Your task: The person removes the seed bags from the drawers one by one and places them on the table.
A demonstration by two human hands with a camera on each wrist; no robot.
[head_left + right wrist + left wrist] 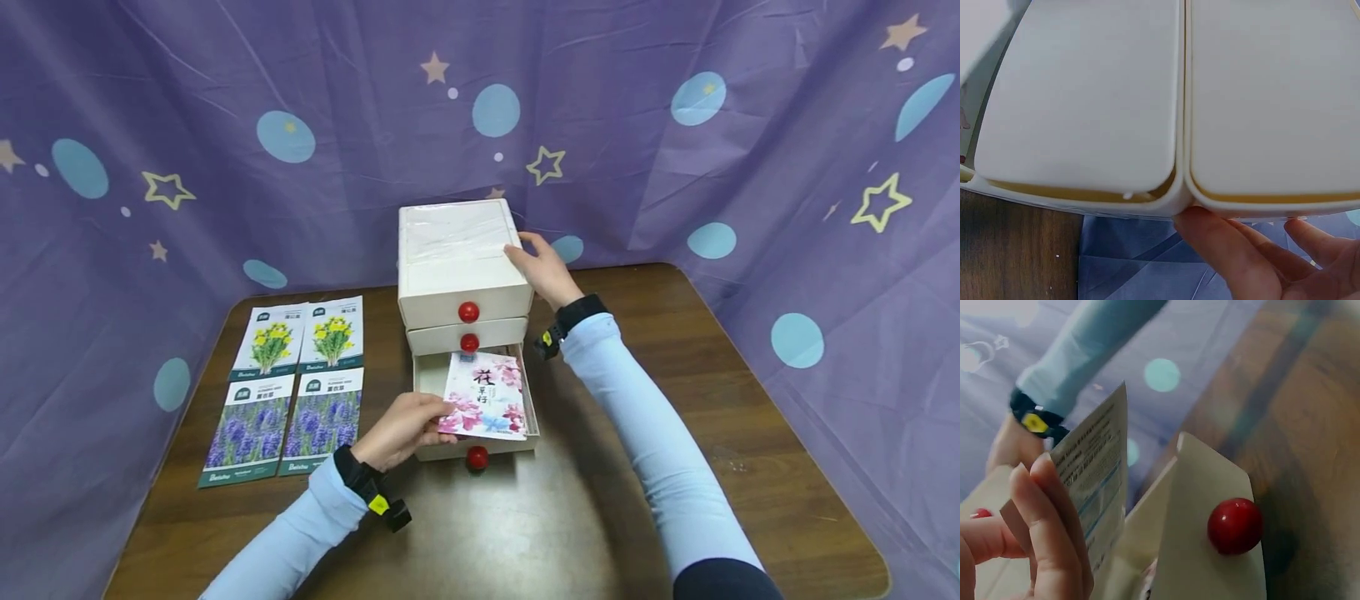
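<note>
A small white drawer chest [459,250] with red knobs stands at the back middle of the brown table [750,433]. Its bottom drawer [525,442] is pulled out. My left hand [401,429] pinches a pink flower seed packet [483,396] over that open drawer; the left wrist view shows the packet's printed back [1094,472] between my fingers, beside the drawer front and its red knob [1235,525]. My right hand [543,268] rests with straight fingers against the chest's top right edge [1179,200].
Several seed packets lie flat to the left of the chest, two with yellow flowers [300,335] and two with purple lavender [285,425]. A purple star-patterned cloth [675,125] hangs behind and around the table.
</note>
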